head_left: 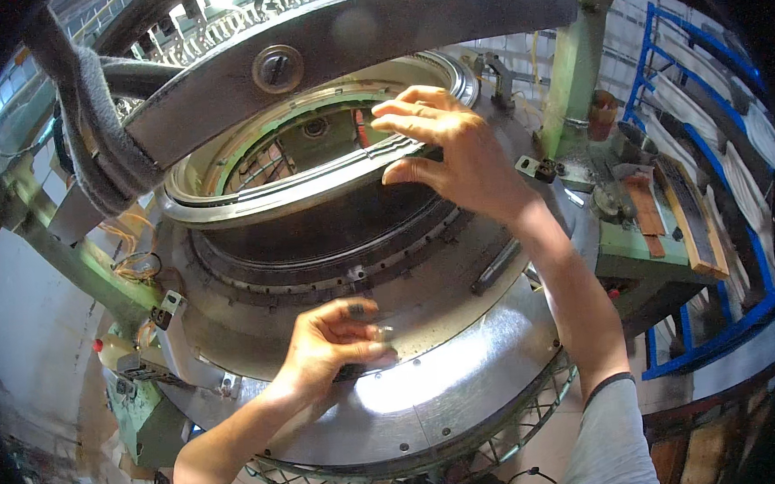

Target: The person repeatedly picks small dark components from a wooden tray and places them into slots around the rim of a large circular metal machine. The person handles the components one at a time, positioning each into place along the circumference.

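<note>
A small dark metal part (359, 313), too small to tell apart clearly, sits pinched at the fingertips of the left hand (327, 341), low on the broad grey steel ring plate (466, 361) of a large circular machine. The part lies right at the thumb and forefinger, which are closed together on it, the other fingers curled in beside them; its long axis cannot be made out. It is held just below the dark segmented band (319, 282) that runs around the machine's drum, so the band lies up and away from the fingertips, close by. The left hand is plainly the nearer one: its forearm comes up from the lower left, wrist bent, knuckles facing up.

The right hand (453, 154) is well apart, higher up, laid on the polished silver inner ring (252, 201) at the drum's top. Its fingers are spread and stretched leftward, flat along the rim, gripping nothing; the arm rises from the lower right in a grey sleeve (613, 441).

Beyond, a curved grey metal arm (348, 31) arches over the opening, and a green side bench (645, 253) carrying wooden blocks stands to the right, in front of a blue rack (712, 178)
</note>
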{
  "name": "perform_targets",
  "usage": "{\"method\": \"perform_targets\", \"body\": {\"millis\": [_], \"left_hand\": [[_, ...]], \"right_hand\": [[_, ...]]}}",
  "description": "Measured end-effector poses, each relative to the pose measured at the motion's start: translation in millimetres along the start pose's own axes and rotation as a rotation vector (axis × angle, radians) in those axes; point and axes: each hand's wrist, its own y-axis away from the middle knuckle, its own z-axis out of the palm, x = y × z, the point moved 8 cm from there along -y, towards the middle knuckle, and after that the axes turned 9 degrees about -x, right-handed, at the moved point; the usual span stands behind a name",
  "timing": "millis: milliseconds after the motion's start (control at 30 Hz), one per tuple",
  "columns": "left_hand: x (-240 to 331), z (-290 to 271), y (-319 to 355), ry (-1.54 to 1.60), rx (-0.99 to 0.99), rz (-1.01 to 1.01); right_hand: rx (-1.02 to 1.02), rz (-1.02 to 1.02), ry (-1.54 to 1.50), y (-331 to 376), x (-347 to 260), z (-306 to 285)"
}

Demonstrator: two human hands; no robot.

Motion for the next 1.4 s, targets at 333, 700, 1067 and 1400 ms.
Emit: {"method": "perform_targets", "body": {"millis": [333,700,1067,1400], "left_hand": [[-30,-20,-5,0.077,0.042,-0.093],[-30,-20,-9,0.074,0.017,-0.042],[-30,-20,-12,0.027,-0.022,-0.026],[-26,-17,-10,0.022,-0.013,-0.045]], "right_hand": [[-0.170,-0.073,-0.169,-1,29,46],[-0.346,0.072,-0.242,0,45,45],[-0.336,0.026,-0.309,5,52,45],[-0.281,0.013,-0.302,6,55,38]]}}
